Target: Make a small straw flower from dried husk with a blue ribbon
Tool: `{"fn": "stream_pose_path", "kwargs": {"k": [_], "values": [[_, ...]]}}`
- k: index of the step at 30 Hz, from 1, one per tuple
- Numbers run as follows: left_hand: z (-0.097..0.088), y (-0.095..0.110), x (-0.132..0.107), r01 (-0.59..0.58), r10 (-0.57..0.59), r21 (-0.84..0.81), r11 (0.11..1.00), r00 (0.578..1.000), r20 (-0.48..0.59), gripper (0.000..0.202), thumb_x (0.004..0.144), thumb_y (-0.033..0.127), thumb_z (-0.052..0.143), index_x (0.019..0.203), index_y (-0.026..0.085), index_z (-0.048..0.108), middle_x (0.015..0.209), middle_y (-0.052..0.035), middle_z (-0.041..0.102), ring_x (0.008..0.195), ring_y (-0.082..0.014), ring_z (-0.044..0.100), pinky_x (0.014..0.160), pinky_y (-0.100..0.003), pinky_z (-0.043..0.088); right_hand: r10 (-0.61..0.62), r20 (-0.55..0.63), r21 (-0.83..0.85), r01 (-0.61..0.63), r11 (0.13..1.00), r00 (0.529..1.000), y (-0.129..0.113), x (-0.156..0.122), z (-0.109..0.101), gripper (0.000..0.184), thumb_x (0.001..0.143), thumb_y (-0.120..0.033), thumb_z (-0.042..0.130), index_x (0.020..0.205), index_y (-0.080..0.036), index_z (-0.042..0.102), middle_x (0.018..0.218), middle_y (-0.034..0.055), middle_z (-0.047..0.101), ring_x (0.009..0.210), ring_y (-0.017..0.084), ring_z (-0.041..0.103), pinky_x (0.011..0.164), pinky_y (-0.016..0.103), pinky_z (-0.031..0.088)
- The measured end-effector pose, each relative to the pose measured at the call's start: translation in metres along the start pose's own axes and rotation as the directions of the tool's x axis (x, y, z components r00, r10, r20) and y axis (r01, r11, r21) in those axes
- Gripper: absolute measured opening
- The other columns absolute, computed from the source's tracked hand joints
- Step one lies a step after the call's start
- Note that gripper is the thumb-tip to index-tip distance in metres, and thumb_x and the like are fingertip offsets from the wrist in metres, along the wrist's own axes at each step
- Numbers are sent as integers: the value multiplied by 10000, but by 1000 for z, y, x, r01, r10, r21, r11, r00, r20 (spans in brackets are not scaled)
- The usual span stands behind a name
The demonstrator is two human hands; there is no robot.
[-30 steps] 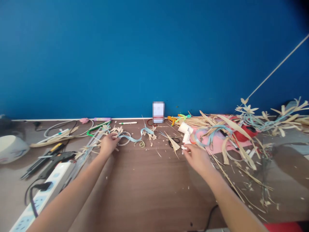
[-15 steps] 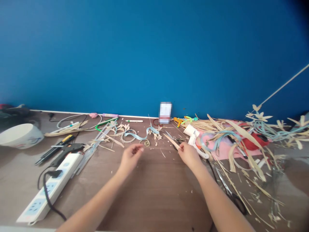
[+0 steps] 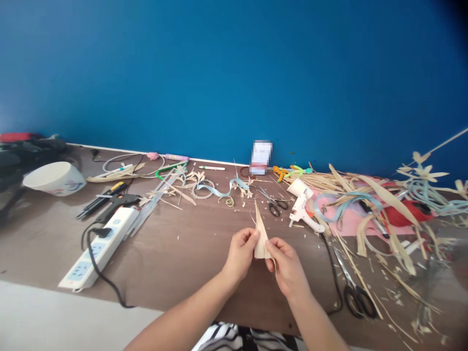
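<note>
A pale corn husk-like strip (image 3: 261,239), wide at the bottom and pointed at the top, stands between my two hands over the table. My left hand (image 3: 242,251) pinches its left edge between thumb and fingers. On the opposite edge, my right hand (image 3: 287,263) grips it the same way, and a thin sliver hangs by those fingers. Just beyond lie small black-handled scissors (image 3: 274,202). A white glue gun (image 3: 305,214) rests to their right, and larger scissors (image 3: 354,290) lie right of my right forearm.
A white power strip (image 3: 102,248) with black cords, a dark glue gun (image 3: 119,202) and a white bowl (image 3: 54,179) occupy the left. Dried strips (image 3: 351,187), pink sheets and a red bundle (image 3: 405,213) crowd the right. Blue ribbon (image 3: 215,191) lies near the blue wall (image 3: 219,83).
My left hand has come right and taken hold of the pale strip, which only my right hand held before. Both hands are now close together, nearer my body. The camera view has shifted.
</note>
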State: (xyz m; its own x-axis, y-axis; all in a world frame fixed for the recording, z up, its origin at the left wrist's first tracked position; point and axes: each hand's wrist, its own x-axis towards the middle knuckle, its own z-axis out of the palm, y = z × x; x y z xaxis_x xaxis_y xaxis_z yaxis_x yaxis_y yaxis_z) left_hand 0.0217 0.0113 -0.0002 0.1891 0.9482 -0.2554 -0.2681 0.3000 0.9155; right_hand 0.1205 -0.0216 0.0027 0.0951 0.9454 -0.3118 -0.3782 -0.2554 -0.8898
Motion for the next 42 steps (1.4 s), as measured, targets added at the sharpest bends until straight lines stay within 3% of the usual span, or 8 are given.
{"fn": "stream_pose_path", "kwargs": {"k": [4, 12, 18, 26, 29, 32, 36, 42], "values": [[-3, -7, -3, -28, 28, 9, 1000, 996, -86, 338, 736, 477, 491, 601, 172, 434, 470, 52, 416, 391, -63, 361, 399, -189, 288, 48, 38, 94, -51, 994, 998, 6, -2, 3, 259, 682, -368, 643, 587, -157, 524, 451, -52, 476, 364, 50, 377, 371, 172, 251], [-11, 2, -12, -107, 121, 202, 973, 991, -59, 319, 767, 459, 458, 626, 172, 438, 524, 40, 411, 459, -75, 378, 438, -186, 315, 62, 66, -4, -62, 998, 996, 2, -11, 3, 286, 704, -393, 618, 583, -153, 519, 444, -40, 496, 389, 75, 438, 416, 187, 318], [-8, -6, -12, 11, -10, 6, 1000, 998, -55, 341, 741, 498, 463, 633, 182, 399, 508, 49, 393, 424, -70, 343, 418, -190, 289, 48, 81, -34, -46, 998, 996, 5, -13, 0, 273, 730, -386, 592, 603, -158, 511, 445, -47, 482, 393, 67, 407, 423, 184, 296], [-13, 0, -21, -248, 254, 459, 853, 966, 49, 315, 809, 411, 404, 598, 179, 429, 524, 37, 393, 504, -90, 360, 512, -216, 280, -138, 77, -302, 155, 941, 987, 0, -13, 0, 186, 737, -328, 586, 670, -183, 492, 566, -42, 490, 507, 92, 445, 473, 195, 345], [-9, -4, -22, -211, 230, 385, 899, 973, -3, 335, 801, 433, 412, 579, 182, 391, 525, 43, 362, 496, -86, 341, 494, -213, 278, -174, 11, -301, 170, 938, 985, 4, -11, 2, 196, 753, -340, 566, 661, -184, 488, 557, -38, 491, 506, 97, 445, 467, 200, 347], [-4, -12, -20, -87, 97, 151, 985, 994, -59, 345, 783, 471, 422, 597, 188, 358, 519, 56, 340, 451, -72, 324, 441, -199, 279, -75, 2, -123, 75, 990, 997, 9, -9, 4, 186, 757, -343, 557, 679, -186, 495, 543, -39, 501, 488, 100, 453, 464, 210, 361], [-2, -15, -19, 69, -70, -45, 997, 998, -9, 364, 766, 526, 414, 645, 184, 390, 456, 75, 343, 350, -51, 285, 353, -183, 229, 44, 66, -2, -44, 999, 997, 9, -7, 4, 197, 754, -346, 550, 657, -186, 489, 496, -51, 479, 441, 95, 438, 442, 210, 354], [-7, 2, -17, -20, 9, 72, 997, 989, 150, 307, 650, 387, 635, 710, 159, 439, 590, 45, 472, 505, -69, 429, 494, -186, 351, -137, 6, -353, 130, 927, 991, 7, -8, -2, 210, 726, -345, 564, 627, -173, 493, 510, -41, 487, 460, 96, 434, 440, 203, 342]]}}
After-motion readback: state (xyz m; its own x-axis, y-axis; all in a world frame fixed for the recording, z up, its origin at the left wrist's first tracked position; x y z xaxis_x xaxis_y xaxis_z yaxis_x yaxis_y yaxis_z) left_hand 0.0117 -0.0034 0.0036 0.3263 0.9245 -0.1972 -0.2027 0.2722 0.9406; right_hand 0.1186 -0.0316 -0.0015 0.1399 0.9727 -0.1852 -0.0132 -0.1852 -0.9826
